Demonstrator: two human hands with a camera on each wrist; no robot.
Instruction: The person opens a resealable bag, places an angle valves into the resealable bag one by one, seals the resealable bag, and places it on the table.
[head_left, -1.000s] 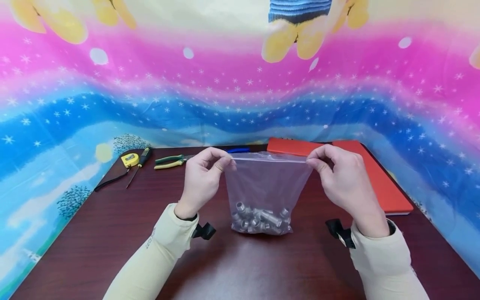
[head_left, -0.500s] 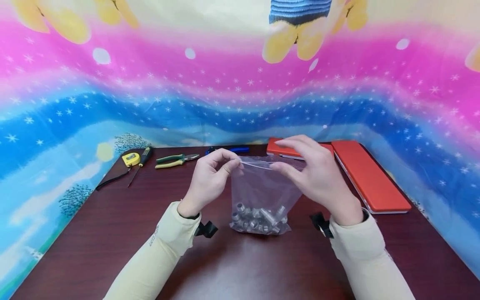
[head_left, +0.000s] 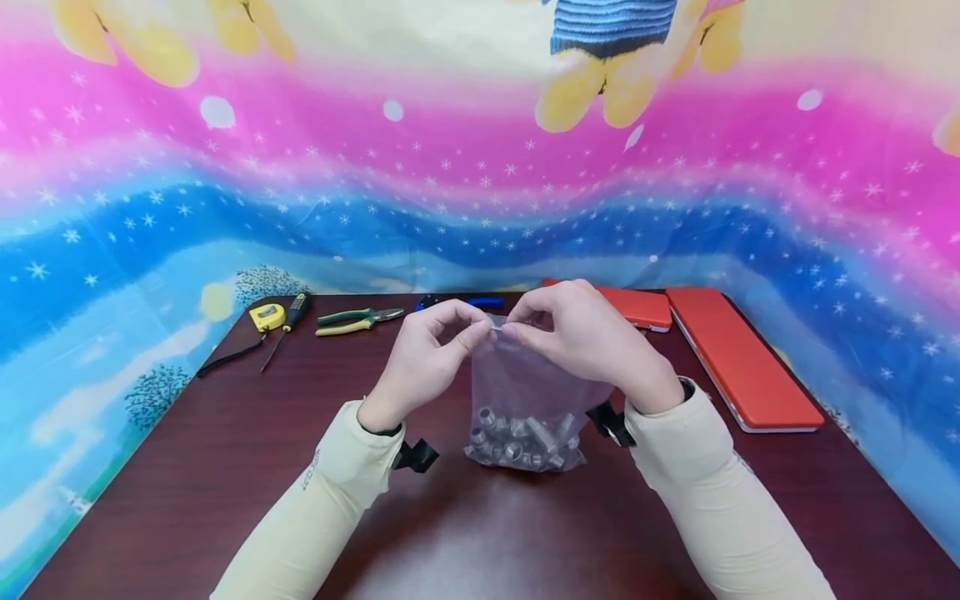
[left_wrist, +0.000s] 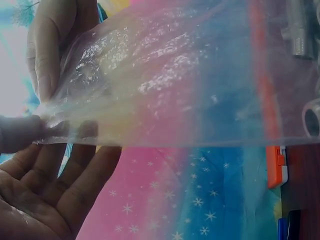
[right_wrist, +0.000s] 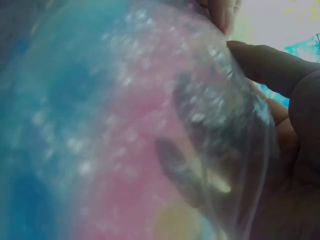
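A clear zip bag (head_left: 540, 379) stands upright on the table in the head view, with several silvery metal pipe fittings (head_left: 525, 437) lying in its bottom. My left hand (head_left: 431, 354) pinches the bag's top left corner between thumb and forefinger. Close beside it, my right hand (head_left: 585, 342) pinches the zip strip near that same corner, its thumb and forefinger almost meeting the left fingertips. In the left wrist view the bag (left_wrist: 170, 75) stretches out from the left thumb (left_wrist: 20, 132). The right wrist view shows the film (right_wrist: 130, 125) bulging in front of some right-hand fingers.
A yellow tape measure (head_left: 267, 317), a screwdriver (head_left: 288, 325) and green-handled pliers (head_left: 358, 321) lie at the back left of the dark table (head_left: 300, 450). A blue-handled tool (head_left: 480, 302) lies behind the hands. Red cases (head_left: 742, 358) lie at the right and back.
My right hand let go of the bag's top right corner, moved left along the zip and now pinches it beside the left hand. The left hand keeps its pinch on the left corner.
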